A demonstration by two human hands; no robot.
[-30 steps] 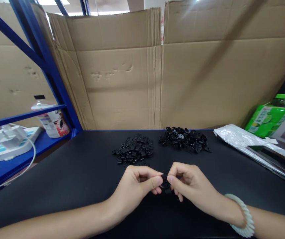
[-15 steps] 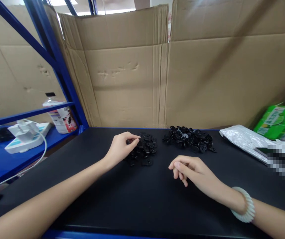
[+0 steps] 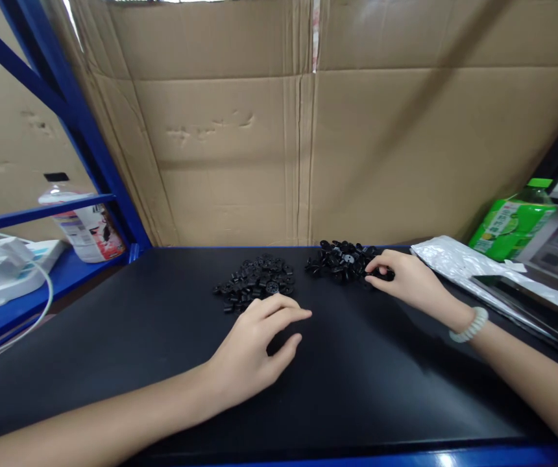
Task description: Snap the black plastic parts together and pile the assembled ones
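My left hand is held over the black table in front of the left pile. Its thumb and index finger are apart, and I see nothing between them. Small black plastic wheels and short cylinders make up that left pile. At the right edge of a second pile, of glossy black disc-shaped parts, is my right hand. Its thumb and index finger close in a pinch on a small black plastic part, whose exact shape is partly hidden by the fingers. A pale coiled band circles the right wrist.
Cardboard walls off the back of the black table. On the right lie a silvery bag, a dark flat device and a green bottle. A blue shelf at left holds a labelled bottle and a power strip.
My left hand has left the left pile, coming nearer and slightly right, with its fingers now spread. My right hand has reached forward to the right pile. The view has shifted right.
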